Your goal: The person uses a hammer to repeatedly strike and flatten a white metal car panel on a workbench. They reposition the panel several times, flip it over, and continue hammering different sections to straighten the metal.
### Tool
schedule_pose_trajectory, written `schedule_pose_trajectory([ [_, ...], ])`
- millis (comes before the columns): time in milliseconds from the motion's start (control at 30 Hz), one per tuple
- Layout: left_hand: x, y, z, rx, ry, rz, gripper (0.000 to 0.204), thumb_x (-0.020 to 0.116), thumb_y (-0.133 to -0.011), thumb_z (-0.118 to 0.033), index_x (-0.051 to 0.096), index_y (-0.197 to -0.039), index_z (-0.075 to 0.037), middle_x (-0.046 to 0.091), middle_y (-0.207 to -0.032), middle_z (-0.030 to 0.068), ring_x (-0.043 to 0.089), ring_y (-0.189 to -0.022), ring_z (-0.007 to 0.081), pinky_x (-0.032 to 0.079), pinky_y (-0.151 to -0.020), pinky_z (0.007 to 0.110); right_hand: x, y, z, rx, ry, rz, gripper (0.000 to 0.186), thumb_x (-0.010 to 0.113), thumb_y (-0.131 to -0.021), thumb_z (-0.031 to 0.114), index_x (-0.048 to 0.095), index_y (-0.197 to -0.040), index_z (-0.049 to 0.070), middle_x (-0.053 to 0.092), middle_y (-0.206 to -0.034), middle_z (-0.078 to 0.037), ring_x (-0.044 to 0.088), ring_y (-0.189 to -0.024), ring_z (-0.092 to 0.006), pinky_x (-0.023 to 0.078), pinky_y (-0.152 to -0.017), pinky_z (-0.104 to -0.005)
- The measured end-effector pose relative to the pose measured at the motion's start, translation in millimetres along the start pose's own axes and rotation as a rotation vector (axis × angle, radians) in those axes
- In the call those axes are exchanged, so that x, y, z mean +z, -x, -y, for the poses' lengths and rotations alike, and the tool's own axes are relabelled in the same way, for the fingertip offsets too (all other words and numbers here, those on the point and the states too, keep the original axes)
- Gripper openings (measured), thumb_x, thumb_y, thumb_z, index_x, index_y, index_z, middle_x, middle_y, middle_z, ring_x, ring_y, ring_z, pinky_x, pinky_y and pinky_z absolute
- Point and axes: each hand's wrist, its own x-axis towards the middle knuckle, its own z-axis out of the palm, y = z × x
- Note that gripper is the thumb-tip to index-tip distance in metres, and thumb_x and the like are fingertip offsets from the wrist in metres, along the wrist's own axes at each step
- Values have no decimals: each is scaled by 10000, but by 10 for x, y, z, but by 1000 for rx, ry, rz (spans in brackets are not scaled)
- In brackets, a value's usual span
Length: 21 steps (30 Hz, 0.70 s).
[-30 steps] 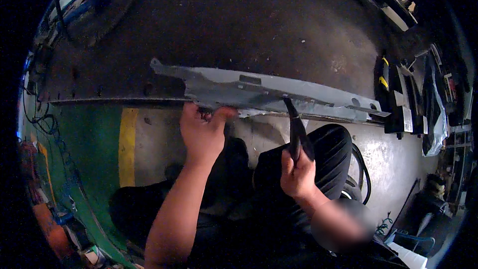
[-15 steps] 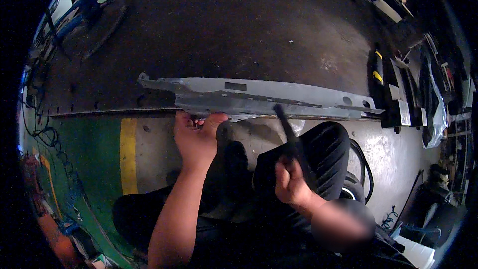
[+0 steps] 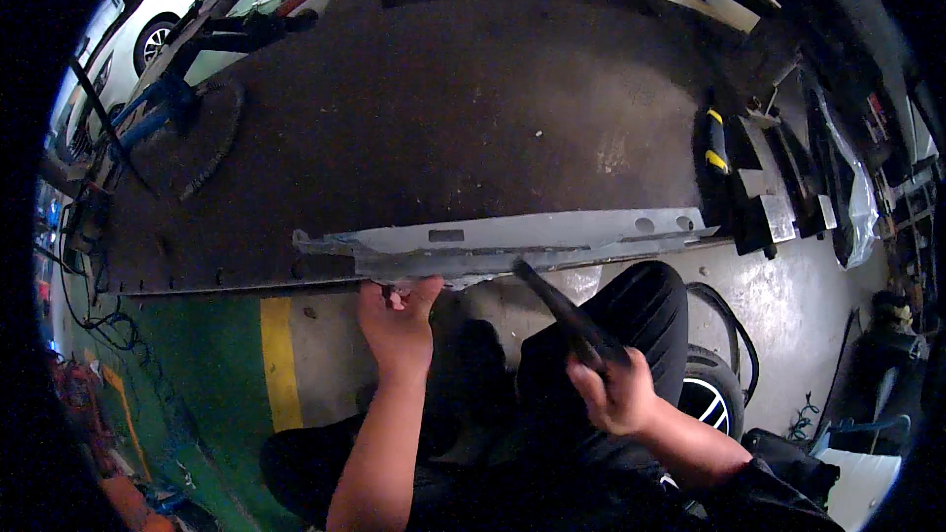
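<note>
A long grey sheet-metal panel (image 3: 532, 234), with a rectangular slot and round holes, lies along the near edge of a dark metal bench. Its near flange looks ragged and bent. My left hand (image 3: 399, 320) is closed on that flange at the bench edge, thumb on the right and the other fingers curled. My right hand (image 3: 616, 389) grips the thick end of a dark hammer-like tool (image 3: 562, 310). The tool slants up and left, its blurred tip in front of the panel's near edge; I cannot tell whether they touch.
The dark bench (image 3: 414, 118) stretches away beyond the panel. At its right stand black metal blocks (image 3: 774, 222) and a black-and-yellow handle (image 3: 715, 143). A wheel (image 3: 709, 394) is on the floor by my right knee. A white car (image 3: 148, 0) stands far left.
The view has tilted up, so bench and panel sit lower in the picture. My right hand has swung the tool's tip leftward relative to the panel; my left hand keeps its hold.
</note>
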Motion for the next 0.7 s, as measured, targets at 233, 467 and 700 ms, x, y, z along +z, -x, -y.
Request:
schedule_pose_trajectory([
  [233,233,318,190,-542,652,169,627,698,-895,-289,345,-1315,15,475,-1338,185,492,-1238,284,414,-1050,420,-974,167,214,-303,-402,-573,449,450,-996,467,520,-967,24,494,-581,-42,459,-451,-131,372,-433,-267],
  [467,893,304,-311,-898,931,347,729,593,-945,-395,238,-1440,6,365,-1449,268,424,-1300,419,367,-1096,513,-2152,-783,294,-3,619,-674,432,572,-946,407,600,-1110,8,639,-897,-172,622,-785,-294,495,-713,-395],
  [700,1026,319,-83,-575,566,448,644,599,-957,-306,291,-1373,75,474,-1302,205,520,-1177,360,416,-1074,470,-2312,-1686,439,11,1127,-312,429,624,-888,404,626,-1062,11,664,-989,-252,643,-915,-413,506,-807,-482],
])
